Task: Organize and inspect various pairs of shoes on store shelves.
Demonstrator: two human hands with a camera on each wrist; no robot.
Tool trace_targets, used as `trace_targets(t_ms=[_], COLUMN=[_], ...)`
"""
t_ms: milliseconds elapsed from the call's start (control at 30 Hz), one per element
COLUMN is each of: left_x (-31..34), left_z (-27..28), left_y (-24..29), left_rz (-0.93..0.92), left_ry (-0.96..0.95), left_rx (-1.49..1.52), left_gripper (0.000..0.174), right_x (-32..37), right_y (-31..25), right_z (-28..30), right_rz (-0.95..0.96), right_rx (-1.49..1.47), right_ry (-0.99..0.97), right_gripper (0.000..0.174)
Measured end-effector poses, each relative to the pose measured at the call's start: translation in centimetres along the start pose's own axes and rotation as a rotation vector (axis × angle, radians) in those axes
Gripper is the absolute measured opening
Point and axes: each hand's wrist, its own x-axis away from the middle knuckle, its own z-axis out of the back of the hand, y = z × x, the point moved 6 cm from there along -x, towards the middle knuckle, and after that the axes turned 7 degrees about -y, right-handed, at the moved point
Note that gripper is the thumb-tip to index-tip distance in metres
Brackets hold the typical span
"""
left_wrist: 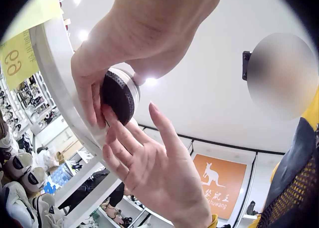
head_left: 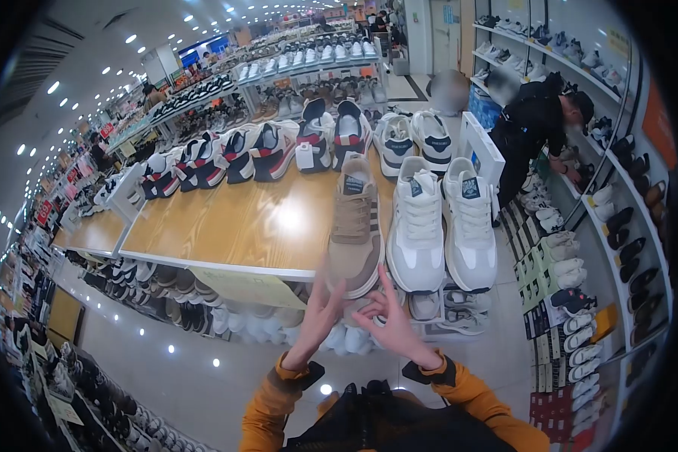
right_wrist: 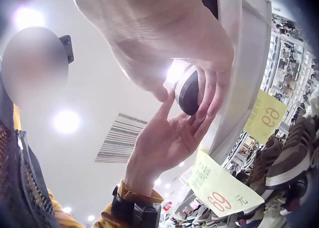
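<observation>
A beige-brown lace-up shoe [head_left: 352, 233] stands at the table's front edge, toe toward me. My left hand [head_left: 316, 320] is at the left of its toe with fingers extended. At the right of the toe is my right hand [head_left: 392, 324], index finger straight and thumb near the other fingers. From below, the left wrist view has the dark sole [left_wrist: 117, 97] between my left hand [left_wrist: 144, 36] and my right hand's fingertips. The right wrist view has the toe [right_wrist: 188, 92] between both hands, partly covered by my right hand [right_wrist: 159, 38].
Two white shoes [head_left: 416, 233] stand right of the brown one. Navy, white and red shoes [head_left: 271, 151] line the back of the wooden table [head_left: 226, 218]. Yellow price sheets [head_left: 245, 288] hang at its front edge. A person in black [head_left: 531, 124] bends at the right shelves.
</observation>
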Motion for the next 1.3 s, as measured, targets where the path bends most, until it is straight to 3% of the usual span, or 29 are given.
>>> trace_targets(t_ms=[100,133,233,300,333,400,433,500,567,600,700,800,867,933,1000,1100,1167,1267,1300], left_x=[-1.2,-1.7,-0.9,0.6,1.6,3.6,4.4,5.7,6.4,6.3,3.9,0.9,-0.3,-1.4,-2.4,-2.3,-2.4,-0.8,-0.2], left_z=[0.6,1.0,1.2,1.2,1.2,2.2,3.0,5.0,5.1,5.5,7.1,7.4,7.8,8.2,8.4,8.7,9.6,8.4,7.5], left_y=[-1.4,-1.6,-0.5,-1.0,-1.3,-5.6,-8.7,-17.1,-20.4,-20.7,-23.5,-20.7,-21.0,-21.5,-22.2,-22.8,-24.5,-22.5,-21.2], left_rz=[-0.078,-0.234,0.166,0.007,-0.096,-0.090,-0.086,0.096,0.343,0.322,0.315,0.410,0.354,0.307,0.271,0.400,0.382,0.255,0.282], left_ry=[0.053,0.074,0.042,0.122,0.152,0.181,0.200,0.160,0.252,0.250,0.224,0.249,0.268,0.339,0.354,0.440,0.490,0.551,0.493], left_rx=[-0.180,-0.313,-0.156,-0.006,0.053,-0.014,-0.080,-0.181,0.255,0.245,0.418,0.390,0.353,0.349,0.371,0.302,0.074,0.179,0.269], left_gripper=[0.064,0.064,0.061,0.058,0.057,0.056,0.056,0.057,0.057,0.057,0.057,0.054,0.048,0.042,0.035,0.034,0.039,0.043,0.042], right_x=[0.0,0.3,1.8,3.2,4.0,5.2,5.4,5.7,4.6,3.6,0.8,-0.6,-0.4,-0.2,-0.6,-0.9,-1.5,-2.0,-2.0], right_y=[-0.3,-0.1,0.6,1.0,2.2,6.6,8.6,15.2,17.6,18.5,21.0,21.9,20.4,22.2,23.2,22.6,21.4,20.4,19.9], right_z=[0.9,0.8,0.7,1.1,1.3,1.6,1.7,0.9,-0.9,-2.0,-3.7,-3.7,-3.8,-4.3,-4.3,-3.9,-3.1,-1.8,-1.3], right_rz=[-0.031,-0.046,0.000,0.096,0.089,-0.092,-0.085,-0.418,-0.402,-0.389,-0.330,-0.343,-0.379,-0.545,-0.526,-0.493,-0.444,-0.454,-0.459], right_rx=[-0.014,-0.012,-0.033,-0.016,-0.023,0.022,0.025,-0.306,-0.160,-0.012,-0.087,-0.155,-0.093,-0.329,-0.311,-0.317,-0.335,-0.381,-0.347], right_ry=[-0.007,-0.015,0.038,0.129,0.119,0.034,0.029,-0.018,-0.126,-0.225,-0.192,-0.135,-0.178,-0.149,-0.166,-0.182,-0.098,-0.009,0.022], right_gripper=[0.097,0.096,0.083,0.064,0.064,0.055,0.055,0.053,0.056,0.060,0.066,0.072,0.077,0.080,0.082,0.086,0.071,0.061,0.053])
